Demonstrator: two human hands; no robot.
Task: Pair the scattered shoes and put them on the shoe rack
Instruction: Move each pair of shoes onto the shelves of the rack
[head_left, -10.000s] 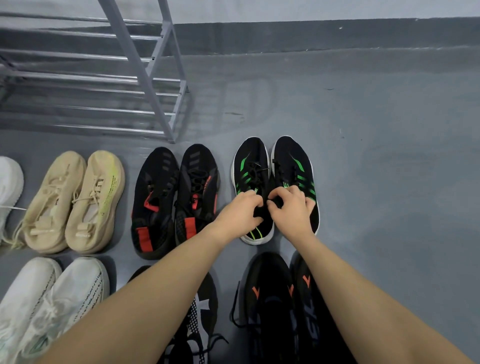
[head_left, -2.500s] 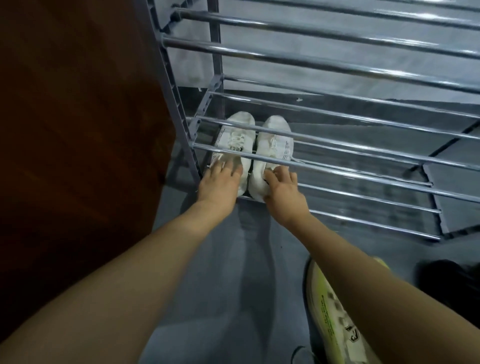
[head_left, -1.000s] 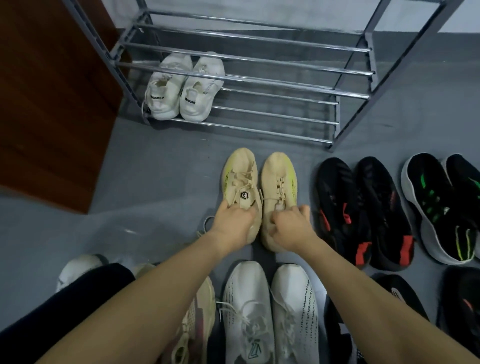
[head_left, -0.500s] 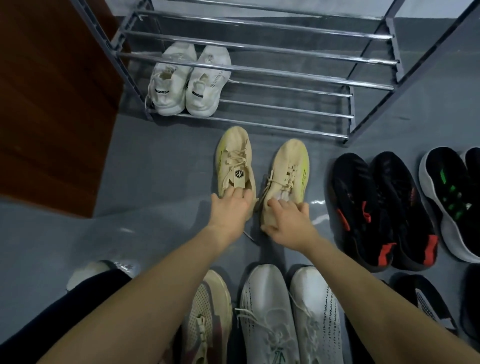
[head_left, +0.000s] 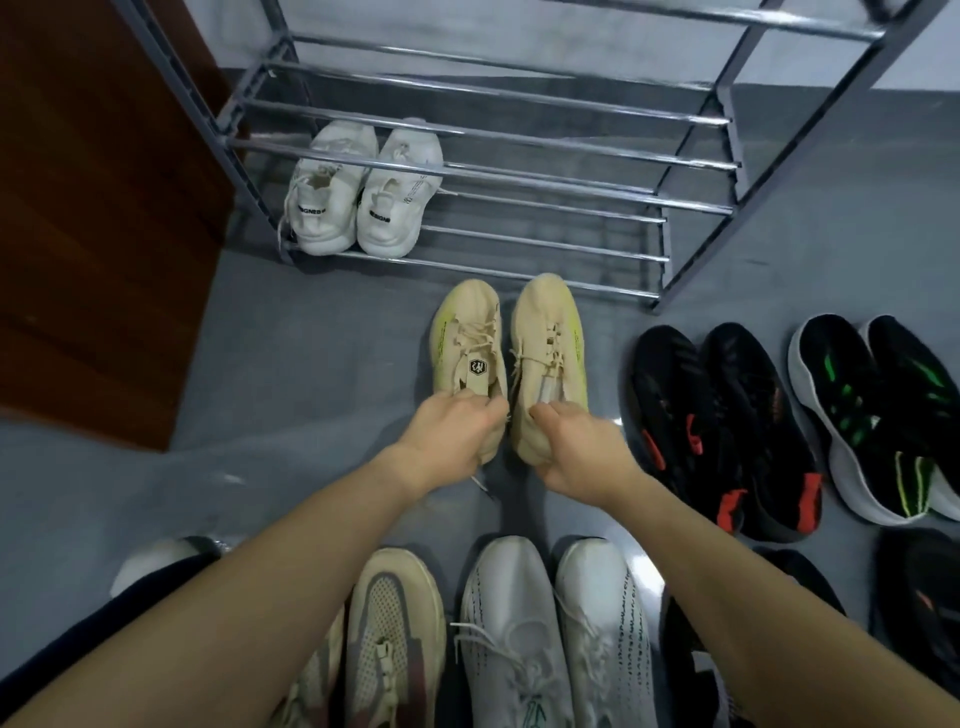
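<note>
Fingers (head_left: 483, 410) now curled round both beige shoes (head_left: 470, 338), shoes parallel again.

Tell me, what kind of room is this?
Probably a home entryway: a metal shoe rack stands by a wooden door, with paired sneakers, like the black pair, lined up on the grey floor.

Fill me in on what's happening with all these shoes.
A person is tidying shoes onto a metal shoe rack. The left hand grips the heel end of one beige shoe and the right hand grips its mate, toes pointing at the rack. One white pair already sits on the bottom shelf at its left end. Still on the floor are a black and red pair, a black and green pair and another white pair nearest the camera.
</note>
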